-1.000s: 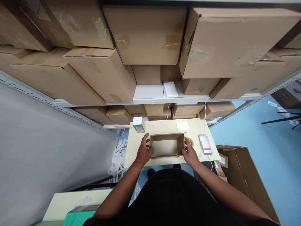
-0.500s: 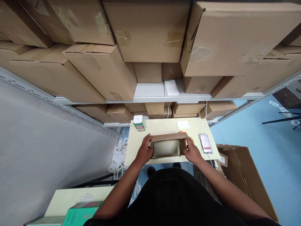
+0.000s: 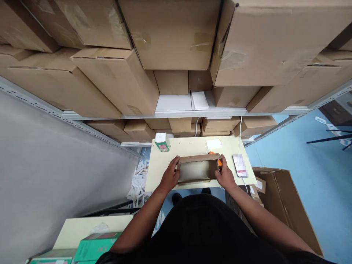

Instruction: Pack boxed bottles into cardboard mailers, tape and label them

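Note:
Between my hands is a small cardboard box, its walls standing as an open rectangle through which the pale tabletop shows. My left hand grips its left end, thumb on the near side and fingers on the far side. On the right end, my right hand holds the wall in the same way. Behind that right end an orange object is partly hidden. A small green and white box stands upright at the table's far left. To the right lies a phone with a white cable.
Beyond the pale table rises a metal shelf packed with cardboard boxes. A white paper lies on the table. On the floor to the right is a large open carton; green boxes sit on a surface at lower left.
The cardboard box has shifted slightly to the right and tilted a little in both hands. More of the orange object now shows by its right end. The grip is unchanged.

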Tool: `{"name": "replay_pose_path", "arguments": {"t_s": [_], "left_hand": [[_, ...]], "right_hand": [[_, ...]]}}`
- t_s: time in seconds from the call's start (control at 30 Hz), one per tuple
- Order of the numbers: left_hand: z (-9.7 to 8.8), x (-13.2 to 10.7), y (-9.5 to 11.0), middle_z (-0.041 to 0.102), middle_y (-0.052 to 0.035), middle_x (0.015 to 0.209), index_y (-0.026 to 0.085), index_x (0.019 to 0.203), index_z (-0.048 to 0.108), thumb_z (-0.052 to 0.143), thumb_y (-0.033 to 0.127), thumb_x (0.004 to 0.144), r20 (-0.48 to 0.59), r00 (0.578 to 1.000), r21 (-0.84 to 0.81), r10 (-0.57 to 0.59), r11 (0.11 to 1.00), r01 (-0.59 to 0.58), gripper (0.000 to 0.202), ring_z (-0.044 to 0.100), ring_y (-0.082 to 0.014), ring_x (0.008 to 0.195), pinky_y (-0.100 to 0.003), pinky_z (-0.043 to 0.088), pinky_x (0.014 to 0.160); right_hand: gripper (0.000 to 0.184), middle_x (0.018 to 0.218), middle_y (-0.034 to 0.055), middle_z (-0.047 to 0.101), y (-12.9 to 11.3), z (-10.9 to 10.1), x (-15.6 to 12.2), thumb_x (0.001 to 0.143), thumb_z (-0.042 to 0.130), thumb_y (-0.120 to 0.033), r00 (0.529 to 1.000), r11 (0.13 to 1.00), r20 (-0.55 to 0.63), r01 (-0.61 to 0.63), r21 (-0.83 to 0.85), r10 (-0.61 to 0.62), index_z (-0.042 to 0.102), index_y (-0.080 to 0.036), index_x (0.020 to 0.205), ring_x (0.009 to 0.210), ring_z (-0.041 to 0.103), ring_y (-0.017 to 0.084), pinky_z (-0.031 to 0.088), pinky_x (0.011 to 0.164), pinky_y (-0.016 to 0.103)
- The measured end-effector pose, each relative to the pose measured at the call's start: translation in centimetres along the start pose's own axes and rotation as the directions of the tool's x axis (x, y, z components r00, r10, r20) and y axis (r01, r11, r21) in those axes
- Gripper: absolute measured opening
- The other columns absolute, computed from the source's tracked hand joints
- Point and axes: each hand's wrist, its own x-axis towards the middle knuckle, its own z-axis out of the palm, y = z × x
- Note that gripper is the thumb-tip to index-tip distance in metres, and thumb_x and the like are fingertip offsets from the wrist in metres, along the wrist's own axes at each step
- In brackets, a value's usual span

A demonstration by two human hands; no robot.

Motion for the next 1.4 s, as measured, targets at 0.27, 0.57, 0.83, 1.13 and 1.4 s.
{"name": "replay_pose_path", "arguments": {"t_s": [0.27, 0.57, 0.83, 1.13, 1.4], "left_hand": [[-0.3, -0.5, -1.4, 0.047, -0.0114, 0.156, 0.023, 0.144, 0.053, 0.041, 0.019, 0.098, -0.092, 0.995, -0.102, 0.028, 0.994, -0.037, 0.047, 0.041, -0.0246, 0.148, -0.051, 0.03, 0.125], [1.2, 0.1, -0.9, 0.034, -0.0135, 0.164, 0.022, 0.155, 0.038, 0.048, 0.035, 0.102, -0.08, 0.992, -0.03, -0.102, 0.995, 0.1, 0.056, 0.03, -0.0258, 0.154, -0.052, 0.024, 0.128], [0.3, -0.5, -1.0, 0.034, -0.0114, 0.166, 0.026, 0.159, 0.035, 0.053, 0.035, 0.1, -0.025, 0.995, 0.012, -0.093, 0.996, 0.093, 0.062, 0.03, -0.0266, 0.154, -0.052, 0.025, 0.127], [-0.2, 0.3, -0.2, 0.035, -0.0108, 0.165, 0.025, 0.16, 0.032, 0.053, 0.027, 0.098, 0.004, 0.992, 0.081, -0.123, 0.989, 0.122, 0.066, 0.033, -0.026, 0.153, -0.051, 0.027, 0.127], [-0.6, 0.1, 0.4, 0.027, -0.0093, 0.169, 0.025, 0.16, 0.032, 0.05, 0.023, 0.097, 0.017, 0.999, 0.087, -0.037, 0.996, 0.035, 0.066, 0.023, -0.0257, 0.157, -0.05, 0.023, 0.129]], "right_hand": [[0.06, 0.157, 0.0102, 0.048, 1.2, 0.1, -0.8, 0.1, 0.045, -0.03, 0.951, 0.946, -0.055, 0.308, 0.1, -0.304, 0.035, -0.024, 0.158, 0.144, 0.048, 0.027, 0.054, 0.107, 0.045], [0.055, 0.15, 0.0132, 0.057, 1.0, 1.0, -1.6, 0.099, 0.049, -0.035, 0.96, 0.957, -0.051, 0.279, 0.081, -0.276, 0.045, -0.02, 0.153, 0.139, 0.054, 0.027, 0.05, 0.112, 0.046], [0.04, 0.124, 0.0138, 0.071, 5.6, 0.5, 0.3, 0.098, 0.043, -0.033, 0.994, 0.998, -0.08, -0.068, 0.004, 0.068, 0.065, -0.017, 0.128, 0.116, 0.064, 0.028, 0.051, 0.099, 0.042], [0.039, 0.134, 0.0163, 0.059, 6.5, 3.6, 2.9, 0.083, 0.064, -0.024, 0.975, 0.894, 0.206, 0.024, -0.447, 0.077, 0.066, -0.018, 0.121, 0.12, 0.051, 0.032, 0.038, 0.1, 0.044], [0.039, 0.126, 0.0167, 0.062, 6.0, 3.5, 2.6, 0.083, 0.06, -0.02, 0.968, 0.901, 0.243, 0.16, -0.404, -0.063, 0.064, -0.017, 0.122, 0.123, 0.05, 0.033, 0.036, 0.101, 0.044]]}}
